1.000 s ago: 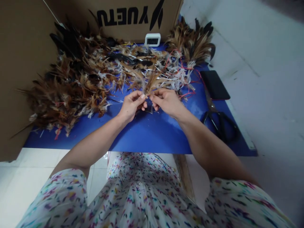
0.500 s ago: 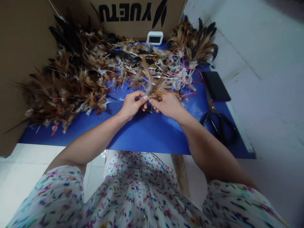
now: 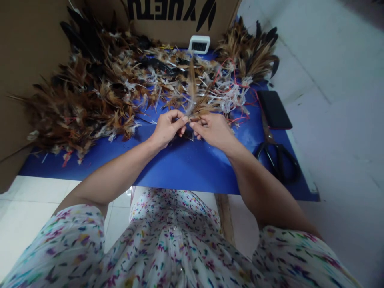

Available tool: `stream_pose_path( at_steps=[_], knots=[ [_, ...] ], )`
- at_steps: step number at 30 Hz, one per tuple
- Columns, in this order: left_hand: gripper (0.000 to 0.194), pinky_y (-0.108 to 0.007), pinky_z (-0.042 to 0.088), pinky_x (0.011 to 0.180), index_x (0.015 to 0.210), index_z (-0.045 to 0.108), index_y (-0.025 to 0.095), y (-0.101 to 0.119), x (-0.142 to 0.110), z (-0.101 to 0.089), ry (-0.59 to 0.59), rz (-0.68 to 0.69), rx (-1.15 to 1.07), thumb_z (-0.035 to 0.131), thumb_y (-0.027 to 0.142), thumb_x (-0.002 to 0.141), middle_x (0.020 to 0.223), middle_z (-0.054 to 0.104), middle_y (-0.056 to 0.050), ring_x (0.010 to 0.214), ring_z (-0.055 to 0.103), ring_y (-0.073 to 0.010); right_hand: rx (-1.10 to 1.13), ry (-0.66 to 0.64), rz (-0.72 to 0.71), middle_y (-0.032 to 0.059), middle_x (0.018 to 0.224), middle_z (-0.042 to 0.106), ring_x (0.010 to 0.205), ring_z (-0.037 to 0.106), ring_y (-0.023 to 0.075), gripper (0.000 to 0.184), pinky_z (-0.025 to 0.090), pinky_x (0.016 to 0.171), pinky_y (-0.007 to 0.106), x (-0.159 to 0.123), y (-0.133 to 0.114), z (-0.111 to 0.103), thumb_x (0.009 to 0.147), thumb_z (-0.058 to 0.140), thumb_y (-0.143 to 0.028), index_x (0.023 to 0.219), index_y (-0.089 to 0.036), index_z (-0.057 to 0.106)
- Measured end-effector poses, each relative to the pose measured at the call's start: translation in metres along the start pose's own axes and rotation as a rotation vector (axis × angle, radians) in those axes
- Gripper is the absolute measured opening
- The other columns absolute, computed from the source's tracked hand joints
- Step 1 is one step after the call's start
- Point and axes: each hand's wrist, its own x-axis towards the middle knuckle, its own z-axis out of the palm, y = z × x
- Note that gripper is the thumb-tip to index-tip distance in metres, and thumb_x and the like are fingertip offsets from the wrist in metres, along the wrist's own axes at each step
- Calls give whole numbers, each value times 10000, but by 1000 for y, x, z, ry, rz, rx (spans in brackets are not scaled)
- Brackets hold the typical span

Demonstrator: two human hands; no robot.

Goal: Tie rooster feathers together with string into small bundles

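My left hand [image 3: 169, 126] pinches a brown feather [image 3: 192, 86] near its pale, fluffy base, and the feather stands up from the fingertips. Close beside it, my right hand [image 3: 214, 130] is closed on a small bunch of tan feathers [image 3: 202, 107] that fans out above the fingers. The two thumbs almost meet over the blue table [image 3: 186, 172]. Exactly how the quills lie between the fingertips is hidden. Behind the hands spreads a layer of loose brown and white feathers [image 3: 162, 86].
A big feather heap [image 3: 81, 104] covers the left side. At the back stand a white digital timer [image 3: 199, 45] and a cardboard box [image 3: 168, 34]. Another feather bundle [image 3: 249, 56] lies at back right, near white ties [image 3: 232, 98], a black phone [image 3: 274, 109] and black-handled scissors [image 3: 277, 158].
The view has shifted slightly. Both hands keep their pinch, and the feather at my left fingertips now stands more upright.
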Motion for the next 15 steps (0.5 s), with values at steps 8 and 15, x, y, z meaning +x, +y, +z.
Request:
stream_pose_path(
  at_steps=[8, 15],
  knots=[
    [383, -178, 368, 422, 640, 544, 170, 3, 3, -1, 69, 12, 10, 826, 406, 747, 462, 542, 51, 392, 460, -49, -81, 70, -83, -10, 618, 629, 558, 533, 118, 125, 408, 615, 283, -6, -12, -9, 868, 654, -261, 769, -193, 691],
    [284, -207, 332, 447, 639, 560, 177, -1, 5, -6, 126, 70, 143, 765, 259, 817, 472, 532, 49, 396, 431, -59, -259, 181, -220, 30, 752, 675, 699, 582, 169, 119, 445, 703, 318, -8, -16, -13, 905, 593, -258, 824, -215, 669]
  ],
)
